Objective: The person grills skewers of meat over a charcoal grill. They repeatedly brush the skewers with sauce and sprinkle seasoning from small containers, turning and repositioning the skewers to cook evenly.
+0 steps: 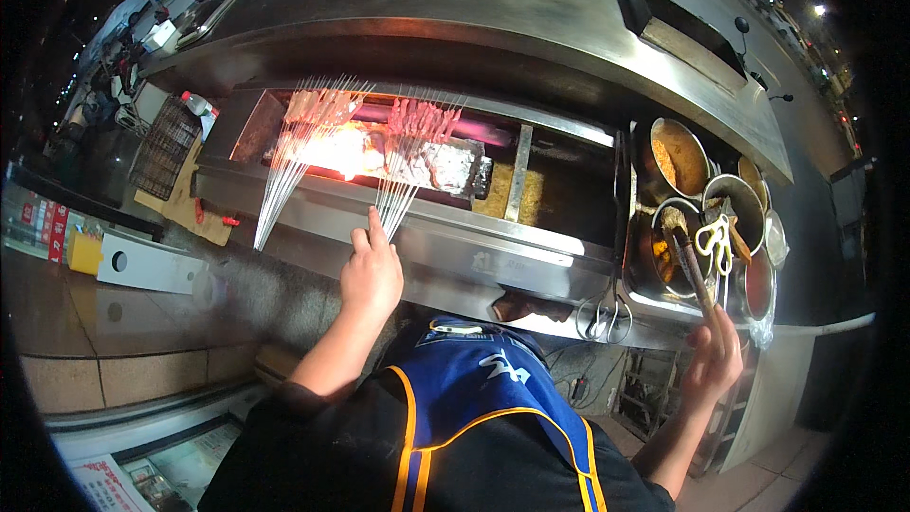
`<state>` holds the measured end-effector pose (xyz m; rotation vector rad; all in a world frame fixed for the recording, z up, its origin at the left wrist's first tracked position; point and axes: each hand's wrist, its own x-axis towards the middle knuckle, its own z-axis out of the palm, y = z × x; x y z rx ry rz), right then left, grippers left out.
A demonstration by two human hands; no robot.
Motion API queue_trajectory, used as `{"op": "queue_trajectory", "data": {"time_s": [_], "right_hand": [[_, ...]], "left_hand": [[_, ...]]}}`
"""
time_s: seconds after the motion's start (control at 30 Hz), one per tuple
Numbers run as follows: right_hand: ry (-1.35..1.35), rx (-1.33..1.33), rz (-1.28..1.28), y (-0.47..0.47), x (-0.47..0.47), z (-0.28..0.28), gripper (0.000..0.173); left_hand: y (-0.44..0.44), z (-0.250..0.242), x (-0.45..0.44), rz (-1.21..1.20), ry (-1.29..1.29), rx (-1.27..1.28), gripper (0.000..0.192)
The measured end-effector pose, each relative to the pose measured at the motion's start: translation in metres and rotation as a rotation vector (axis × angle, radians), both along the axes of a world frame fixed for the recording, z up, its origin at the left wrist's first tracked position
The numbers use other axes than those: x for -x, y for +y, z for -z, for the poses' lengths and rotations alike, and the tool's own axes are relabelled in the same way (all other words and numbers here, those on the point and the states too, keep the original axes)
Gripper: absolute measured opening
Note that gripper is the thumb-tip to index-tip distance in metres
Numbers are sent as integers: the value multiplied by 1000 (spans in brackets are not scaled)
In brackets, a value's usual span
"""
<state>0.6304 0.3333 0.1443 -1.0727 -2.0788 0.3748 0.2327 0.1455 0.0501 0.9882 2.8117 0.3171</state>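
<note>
My left hand [371,274] is at the near ends of a fanned bunch of metal skewers [399,210], index finger extended along them. Whether its curled fingers grip any skewers is hidden. Red meat pieces [424,119] on this bunch lie over the charcoal grill [444,217]. To their left, a second bunch of skewers [279,192] carries paler meat [321,107] beside bright flames [334,149]. In my right hand [719,355] is the wooden handle of a basting brush [689,263]. Its bristles are over a metal pot [655,274] with yellow-orange contents.
Several seasoning pots [679,156] crowd a metal tray at right. Tongs [604,316] hang on the grill's front edge. A foil-covered piece [451,163] lies in the grill. At left are a wire grilling rack [167,146], a capped bottle [199,105] and a wooden board [181,206].
</note>
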Motion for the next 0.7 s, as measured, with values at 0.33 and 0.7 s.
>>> {"op": "queue_trajectory", "data": {"time_s": [0.33, 0.7], "right_hand": [[79, 3, -11, 0, 1, -14, 40], [27, 4, -227, -8, 130, -66, 30]], "left_hand": [[-46, 45, 49, 230, 128, -239, 50], [-37, 38, 55, -248, -2156, -915, 41]]}}
